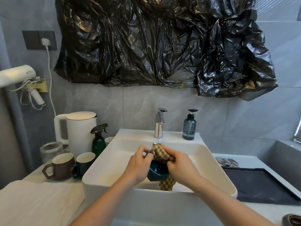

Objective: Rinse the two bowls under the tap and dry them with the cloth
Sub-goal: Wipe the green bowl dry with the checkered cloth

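— What's she got there, over the white rectangular ceramic basin (104, 162)?

— A small dark teal glazed bowl (157, 172), faceted at the bottom, glossy, tipped on its side. It's held above the basin, in front of the chrome tap (159, 123).

— And the cloth?

— A tan and brown checked cloth (161, 156), bunched over the bowl's upper rim; one end hangs down below the bowl toward the basin's near wall.

— How are the hands placed?

— The left hand (138, 165) curls round the bowl's left side, thumb and fingers pinching at the rim. The right hand (180, 165) grips the checked cloth, fingers folded tight and pressing it against the bowl. Both are closed on something, neither spread.

— I only see one bowl.

— Same here; I can't tell where the other is.

— What's round about?

— On the tabletop to the left, a brown angular-handled mug (61, 166), a dark green mug (83, 162), a dark green spray bottle (98, 141) and a white electric kettle (79, 129). On the basin's back ledge, right of the tap, a blue-grey pump bottle (189, 128). Further right, a black flat tray (260, 185) with a crumpled grey rag (227, 162) behind it.
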Motion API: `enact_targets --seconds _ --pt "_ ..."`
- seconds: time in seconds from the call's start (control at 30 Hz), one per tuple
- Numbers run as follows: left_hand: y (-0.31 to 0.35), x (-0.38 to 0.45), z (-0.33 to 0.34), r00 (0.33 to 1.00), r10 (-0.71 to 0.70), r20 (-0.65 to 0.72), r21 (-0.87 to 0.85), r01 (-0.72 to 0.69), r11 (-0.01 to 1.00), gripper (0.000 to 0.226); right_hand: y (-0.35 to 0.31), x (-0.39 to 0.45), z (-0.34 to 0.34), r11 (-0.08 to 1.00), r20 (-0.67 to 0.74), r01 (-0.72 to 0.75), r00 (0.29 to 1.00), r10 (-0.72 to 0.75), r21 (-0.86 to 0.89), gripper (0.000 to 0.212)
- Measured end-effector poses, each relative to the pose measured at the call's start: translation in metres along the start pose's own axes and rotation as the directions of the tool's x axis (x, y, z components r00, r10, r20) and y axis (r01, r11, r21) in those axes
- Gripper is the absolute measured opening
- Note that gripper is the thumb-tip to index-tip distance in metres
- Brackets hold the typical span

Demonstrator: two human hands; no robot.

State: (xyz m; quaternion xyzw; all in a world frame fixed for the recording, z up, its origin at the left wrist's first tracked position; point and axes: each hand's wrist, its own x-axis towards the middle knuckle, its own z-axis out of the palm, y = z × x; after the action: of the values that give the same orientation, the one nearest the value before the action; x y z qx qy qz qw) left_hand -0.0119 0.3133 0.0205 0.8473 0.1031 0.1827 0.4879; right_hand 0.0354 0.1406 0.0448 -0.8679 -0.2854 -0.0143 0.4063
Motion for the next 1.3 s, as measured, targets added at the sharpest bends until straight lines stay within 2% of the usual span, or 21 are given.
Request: enact_targets --seconds 0.13,0.2,0.3,0.4,0.53,0.63,0.73,0.8,0.97,1.07,1.23,1.3 --pt "0.001 -0.005 0.004 0.991 0.104 0.08 0.066 -0.11 0.992 0.003 -0.008 0.012 0.0 0.995 -0.012 0.022 1.0 -0.024 -0.095 0.057" --pt "0.0 -0.005 0.003 0.992 0.111 0.062 0.056 -0.115 0.992 0.005 -0.009 0.016 0.003 0.993 -0.046 0.016 0.999 -0.022 -0.114 0.052" --pt "0.003 -0.007 0.001 0.994 0.104 0.026 0.01 -0.104 0.994 0.009 -0.002 0.015 0.005 0.999 -0.101 -0.032 0.995 0.027 -0.044 0.037" --pt "0.004 -0.009 0.001 0.996 0.093 -0.005 0.003 -0.093 0.996 0.009 0.01 0.007 0.006 0.996 -0.069 -0.08 0.995 0.078 -0.036 0.025" --pt "0.004 -0.009 0.001 0.995 0.103 -0.01 0.037 -0.102 0.994 0.009 0.015 -0.006 0.008 0.994 -0.044 -0.05 0.998 0.046 -0.096 0.029" --pt "0.005 -0.01 0.002 0.993 0.12 0.02 0.041 -0.121 0.992 0.009 0.011 -0.002 0.003 0.999 -0.075 0.002 0.997 -0.005 -0.048 0.034" --pt "0.006 -0.012 0.004 0.986 0.15 0.069 0.127 -0.158 0.979 0.016 0.005 0.009 -0.001 0.996 -0.1 0.017 0.995 -0.026 -0.088 0.03" --pt "0.006 -0.013 0.003 0.986 0.152 0.072 0.123 -0.16 0.979 0.021 0.002 0.012 0.003 0.995 -0.132 0.026 0.99 -0.039 -0.1 0.033" --pt "0.008 -0.016 0.002 0.989 0.123 0.08 0.1 -0.131 0.986 0.059 0.008 0.014 0.01 0.998 -0.26 -0.028 0.965 0.04 0.049 0.04" --pt "0.004 -0.01 0.004 0.997 0.054 0.059 0.044 -0.057 0.997 0.05 0.007 0.015 0.009 0.997 -0.281 -0.02 0.959 0.041 0.08 0.048" --pt "0.003 -0.007 0.002 0.995 0.103 -0.016 0.102 -0.101 0.99 0.028 0.009 0.015 0.016 0.985 -0.073 -0.088 0.992 0.099 0.148 0.051" --pt "0.002 -0.007 0.002 0.992 0.121 -0.021 0.119 -0.117 0.986 0.026 0.01 0.014 0.015 0.991 -0.07 -0.06 0.995 0.069 0.121 0.049"
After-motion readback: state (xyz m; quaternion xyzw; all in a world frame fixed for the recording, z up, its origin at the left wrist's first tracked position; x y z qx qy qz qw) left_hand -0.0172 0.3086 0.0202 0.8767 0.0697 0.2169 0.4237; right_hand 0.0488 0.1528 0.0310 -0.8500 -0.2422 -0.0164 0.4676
